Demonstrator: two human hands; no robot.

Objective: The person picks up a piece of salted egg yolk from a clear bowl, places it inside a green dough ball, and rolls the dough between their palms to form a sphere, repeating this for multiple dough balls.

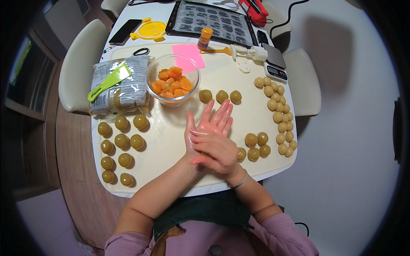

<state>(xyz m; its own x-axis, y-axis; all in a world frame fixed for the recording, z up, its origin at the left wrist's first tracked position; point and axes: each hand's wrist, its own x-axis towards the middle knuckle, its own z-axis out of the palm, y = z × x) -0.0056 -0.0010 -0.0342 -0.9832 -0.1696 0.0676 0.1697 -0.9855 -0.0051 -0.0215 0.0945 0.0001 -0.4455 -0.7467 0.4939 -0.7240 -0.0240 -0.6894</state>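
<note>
My left hand (pixel 215 119) lies palm up over the cream board (pixel 166 147), its shiny fingers spread. Across its palm rests my right hand (pixel 216 150), fingers bent and thumb apart. Whether anything sits between the palms is hidden. Just beyond my left fingertips stand three olive-brown balls (pixel 222 96). To the right of my right hand is a cluster of similar glossy balls (pixel 253 154), one partly covered by that hand. A glass bowl (pixel 196 81) beyond my left thumb holds orange salted egg yolks, by their look (pixel 174 84).
More olive-brown balls (pixel 121 140) stand at left, below a plastic package (pixel 96 80) bearing a green scraper (pixel 110 81). Smaller beige balls (pixel 282 127) line the right edge near a digital scale (pixel 276 60). Behind are a mooncake press (pixel 250 52), pink sheet (pixel 192 52), small bottle (pixel 204 40) and lined baking tray (pixel 211 24).
</note>
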